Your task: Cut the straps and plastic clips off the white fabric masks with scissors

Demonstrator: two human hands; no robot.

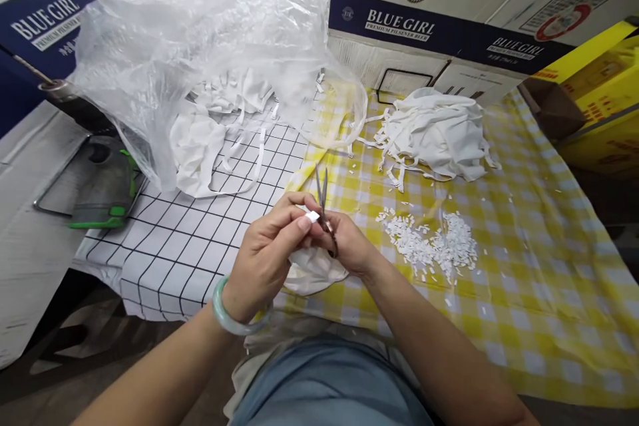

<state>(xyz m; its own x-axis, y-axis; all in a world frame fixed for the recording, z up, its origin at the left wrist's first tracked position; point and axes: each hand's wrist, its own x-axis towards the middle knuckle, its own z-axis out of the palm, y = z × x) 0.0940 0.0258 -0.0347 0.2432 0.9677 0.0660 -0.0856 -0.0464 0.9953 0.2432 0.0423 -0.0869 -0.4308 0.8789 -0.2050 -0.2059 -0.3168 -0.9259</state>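
Note:
Between the thumb and fingers of my left hand (272, 249), closed in a pinch, shows a small white strip end (312, 216). Below both hands hangs a piece of white fabric (315, 270), partly hidden by the fingers. My right hand (349, 239) is closed around the handles of a pair of scissors (322, 190), whose blades point away from me and stand slightly apart. The two hands meet in front of my body. Right of them lies a scattered heap of tiny white clippings (449, 243) on the yellow checked cloth (539, 306).
White fabric pieces with straps (434, 136) are piled at the back right. A clear plastic bag (214, 20) stands at the back left, with more white pieces (197, 150) by its mouth. Beer cartons (399, 16) rise behind. A grey-green power tool (102, 180) is at left.

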